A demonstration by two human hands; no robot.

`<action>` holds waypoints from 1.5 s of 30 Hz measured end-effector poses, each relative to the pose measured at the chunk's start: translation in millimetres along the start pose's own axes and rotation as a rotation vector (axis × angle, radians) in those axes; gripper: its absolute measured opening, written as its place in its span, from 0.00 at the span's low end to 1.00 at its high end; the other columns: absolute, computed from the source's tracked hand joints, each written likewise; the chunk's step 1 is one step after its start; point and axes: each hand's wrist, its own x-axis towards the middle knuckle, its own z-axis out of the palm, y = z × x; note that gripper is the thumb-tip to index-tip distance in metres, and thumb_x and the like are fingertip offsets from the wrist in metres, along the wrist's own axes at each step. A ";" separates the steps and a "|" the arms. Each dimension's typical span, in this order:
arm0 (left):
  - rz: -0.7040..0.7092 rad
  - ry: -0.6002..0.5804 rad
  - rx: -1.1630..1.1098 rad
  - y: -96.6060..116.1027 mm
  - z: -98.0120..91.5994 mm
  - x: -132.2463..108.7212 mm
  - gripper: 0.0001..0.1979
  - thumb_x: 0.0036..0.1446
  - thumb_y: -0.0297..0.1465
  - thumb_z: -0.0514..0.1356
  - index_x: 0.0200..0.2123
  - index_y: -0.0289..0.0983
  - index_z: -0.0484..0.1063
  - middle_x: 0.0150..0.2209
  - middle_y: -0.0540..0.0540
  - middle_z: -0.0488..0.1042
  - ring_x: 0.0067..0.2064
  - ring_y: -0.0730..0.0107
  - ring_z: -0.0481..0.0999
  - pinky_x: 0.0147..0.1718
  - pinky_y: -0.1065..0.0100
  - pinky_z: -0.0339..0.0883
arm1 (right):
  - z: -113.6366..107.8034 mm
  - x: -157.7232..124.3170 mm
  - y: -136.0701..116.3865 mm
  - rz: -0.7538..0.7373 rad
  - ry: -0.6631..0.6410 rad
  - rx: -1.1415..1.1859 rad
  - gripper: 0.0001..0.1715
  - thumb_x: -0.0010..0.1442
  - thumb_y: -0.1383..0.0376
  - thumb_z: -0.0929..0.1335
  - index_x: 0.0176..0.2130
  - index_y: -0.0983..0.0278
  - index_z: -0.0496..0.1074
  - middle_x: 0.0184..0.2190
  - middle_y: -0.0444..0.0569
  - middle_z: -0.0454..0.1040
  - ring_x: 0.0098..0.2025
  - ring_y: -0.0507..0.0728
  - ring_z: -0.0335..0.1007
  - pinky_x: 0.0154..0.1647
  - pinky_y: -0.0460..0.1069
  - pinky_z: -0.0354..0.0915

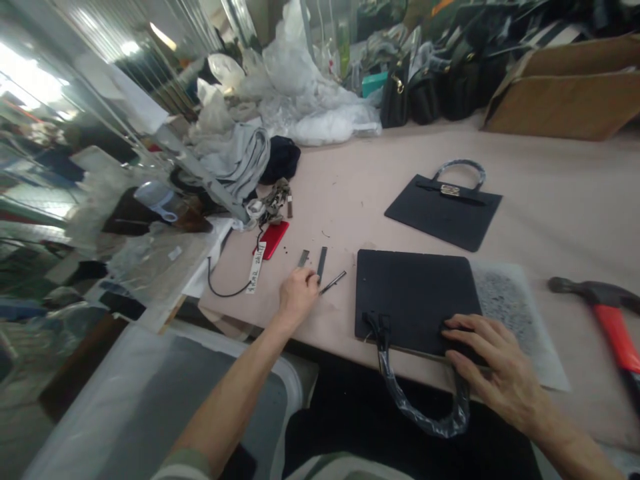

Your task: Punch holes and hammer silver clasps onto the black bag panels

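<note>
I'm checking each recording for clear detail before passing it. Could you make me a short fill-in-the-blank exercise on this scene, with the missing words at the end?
1. The right hand touches the ____ of the two dark panels.
2. The buckle on the far panel is ____ in colour.
3. The hammer has a black and ____ handle.
4. Thin strips lie by the ____ hand.

Missing words: nearer; gold; red; left.
</note>
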 end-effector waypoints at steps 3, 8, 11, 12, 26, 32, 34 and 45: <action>-0.078 -0.146 0.083 9.6 -4.7 29.2 0.10 0.63 0.33 0.59 0.37 0.36 0.80 0.38 0.39 0.81 0.44 0.55 0.80 0.44 0.62 0.70 | 1.2 0.2 0.2 0.002 0.001 -0.004 0.10 0.66 0.59 0.67 0.45 0.58 0.74 0.48 0.53 0.75 0.52 0.64 0.69 0.50 0.60 0.65; -0.137 -0.341 0.200 29.8 1.4 56.3 0.12 0.55 0.34 0.65 0.36 0.30 0.80 0.40 0.28 0.80 0.47 0.42 0.80 0.44 0.56 0.72 | -0.3 -0.1 -6.5 0.051 -0.036 0.006 0.09 0.65 0.62 0.67 0.45 0.60 0.74 0.48 0.53 0.75 0.53 0.63 0.68 0.52 0.60 0.64; -0.154 -0.377 0.209 27.7 6.7 63.2 0.06 0.51 0.29 0.65 0.31 0.30 0.79 0.37 0.26 0.79 0.46 0.38 0.80 0.42 0.53 0.72 | -1.0 1.2 -11.9 0.064 -0.039 0.029 0.08 0.66 0.63 0.67 0.45 0.61 0.73 0.47 0.53 0.74 0.52 0.63 0.68 0.51 0.60 0.64; -0.152 -0.379 0.191 24.5 8.3 64.8 0.04 0.50 0.27 0.65 0.29 0.31 0.78 0.34 0.28 0.79 0.44 0.38 0.80 0.41 0.54 0.72 | -1.1 1.7 -13.1 0.068 -0.038 0.037 0.08 0.66 0.64 0.67 0.45 0.61 0.72 0.47 0.53 0.74 0.52 0.63 0.68 0.51 0.61 0.64; -0.533 -0.606 -1.155 26.0 -3.4 10.5 0.09 0.51 0.27 0.69 0.31 0.32 0.71 0.25 0.48 0.75 0.24 0.74 0.74 0.23 0.74 0.73 | -1.4 -0.7 -16.0 0.115 -0.041 0.070 0.08 0.66 0.64 0.67 0.46 0.62 0.72 0.48 0.54 0.73 0.52 0.63 0.66 0.53 0.61 0.61; -0.215 -0.538 -1.289 66.3 15.0 -29.2 0.21 0.50 0.40 0.73 0.37 0.33 0.69 0.32 0.45 0.78 0.31 0.67 0.81 0.30 0.69 0.78 | -0.5 -0.3 -14.5 0.106 -0.027 0.063 0.08 0.66 0.64 0.67 0.45 0.63 0.72 0.47 0.54 0.73 0.52 0.63 0.66 0.53 0.61 0.61; -0.063 -0.507 -1.235 79.1 20.2 -38.3 0.17 0.56 0.39 0.69 0.40 0.34 0.69 0.37 0.46 0.79 0.37 0.66 0.81 0.36 0.67 0.79 | -0.5 -0.8 -14.1 0.109 -0.026 0.067 0.08 0.66 0.64 0.67 0.45 0.63 0.72 0.47 0.54 0.73 0.52 0.63 0.67 0.53 0.61 0.61; 0.462 -0.298 -0.803 100.0 34.9 -60.6 0.06 0.65 0.29 0.58 0.42 0.35 0.74 0.41 0.43 0.78 0.44 0.66 0.79 0.44 0.67 0.74 | 1.6 -2.9 -11.2 0.116 -0.030 0.077 0.08 0.65 0.64 0.67 0.45 0.62 0.72 0.47 0.53 0.74 0.52 0.63 0.67 0.55 0.61 0.61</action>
